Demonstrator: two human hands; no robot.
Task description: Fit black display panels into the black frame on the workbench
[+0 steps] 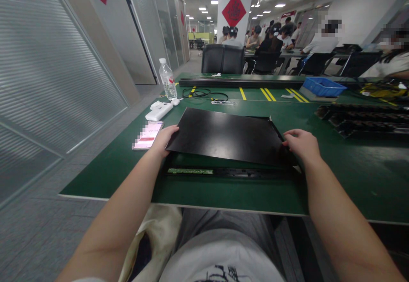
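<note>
A black panel (223,135) tilts above a black frame (246,173), near on the green table (110,173). The left hand (164,141) grips its left edge; the right hand (303,145) is narrow at the right edge, hold unclear. Uneven grip could drop it onto the circuit board (191,171).

A water bottle (168,81) and a phone (149,134) are on the left of the bench (105,177). A blue basket (324,87) is on the right. A black chair (223,59) stands behind.

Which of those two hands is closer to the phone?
The left hand, just beside the phone and holding the black panel; the right hand is at the panel's opposite side.
</note>
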